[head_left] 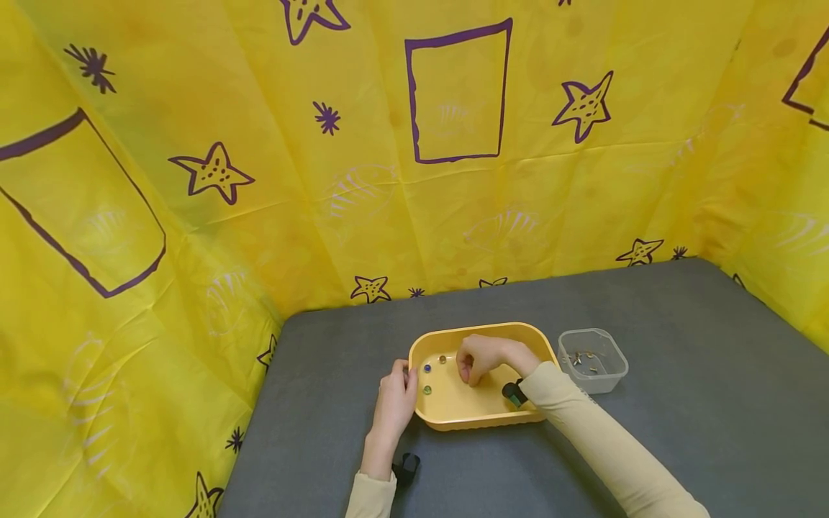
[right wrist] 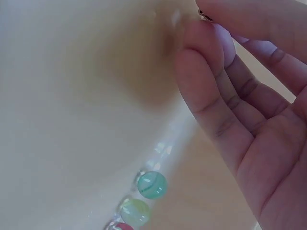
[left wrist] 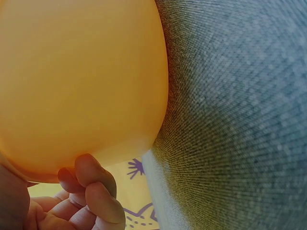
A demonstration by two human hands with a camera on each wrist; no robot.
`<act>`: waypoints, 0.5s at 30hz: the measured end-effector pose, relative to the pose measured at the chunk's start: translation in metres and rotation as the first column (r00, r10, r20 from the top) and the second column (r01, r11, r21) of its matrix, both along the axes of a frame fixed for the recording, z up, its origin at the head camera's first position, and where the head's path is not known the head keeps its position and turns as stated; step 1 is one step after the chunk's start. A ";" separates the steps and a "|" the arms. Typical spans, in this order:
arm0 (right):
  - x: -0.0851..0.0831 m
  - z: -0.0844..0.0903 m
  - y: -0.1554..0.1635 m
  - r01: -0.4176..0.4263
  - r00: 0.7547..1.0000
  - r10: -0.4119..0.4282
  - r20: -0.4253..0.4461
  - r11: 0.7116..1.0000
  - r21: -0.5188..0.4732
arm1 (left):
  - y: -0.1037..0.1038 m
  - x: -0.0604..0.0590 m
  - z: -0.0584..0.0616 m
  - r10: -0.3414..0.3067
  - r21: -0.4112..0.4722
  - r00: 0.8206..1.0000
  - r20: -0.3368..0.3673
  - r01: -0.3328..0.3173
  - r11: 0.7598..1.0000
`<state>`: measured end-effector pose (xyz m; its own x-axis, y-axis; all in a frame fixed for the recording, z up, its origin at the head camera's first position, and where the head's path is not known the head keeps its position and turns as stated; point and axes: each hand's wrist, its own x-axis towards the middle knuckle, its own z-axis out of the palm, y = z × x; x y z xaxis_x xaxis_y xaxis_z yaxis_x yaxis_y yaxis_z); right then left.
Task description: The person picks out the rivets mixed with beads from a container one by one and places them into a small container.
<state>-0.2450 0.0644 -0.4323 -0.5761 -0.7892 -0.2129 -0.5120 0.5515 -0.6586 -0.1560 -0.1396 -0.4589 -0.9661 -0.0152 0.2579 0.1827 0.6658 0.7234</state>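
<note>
Your left hand (head_left: 393, 403) held the left rim of the yellow tray (head_left: 482, 417), its fingers curled against the wall. Your right hand (head_left: 479, 357) was inside the tray, fingertips pinching a small metal piece (right wrist: 205, 15). Marbles (right wrist: 151, 184) lay near the tray's left side. You seemed mid-pick; the next move needed a steady lift.

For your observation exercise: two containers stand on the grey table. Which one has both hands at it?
The yellow tray: the left hand holds its left rim and the right hand reaches inside. The small clear tub beside it stands untouched.
</note>
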 end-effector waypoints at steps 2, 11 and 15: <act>0.001 0.003 0.001 0.004 1.000 -0.004 0.010 1.000 -0.005 | 0.000 0.000 0.000 -0.001 0.000 1.000 -0.001 0.001 1.000; 0.000 0.011 0.006 -0.005 1.000 0.006 0.012 1.000 -0.027 | 0.000 0.001 -0.001 0.003 -0.002 1.000 -0.019 -0.003 1.000; -0.001 0.013 0.009 -0.022 1.000 0.022 0.010 0.999 -0.035 | 0.000 0.001 -0.001 0.004 -0.002 1.000 -0.018 -0.004 1.000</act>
<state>-0.2463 0.0738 -0.4195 -0.5563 -0.8086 -0.1914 -0.5168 0.5170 -0.6824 -0.1553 -0.1397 -0.4596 -0.9613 -0.0184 0.2750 0.1928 0.6681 0.7186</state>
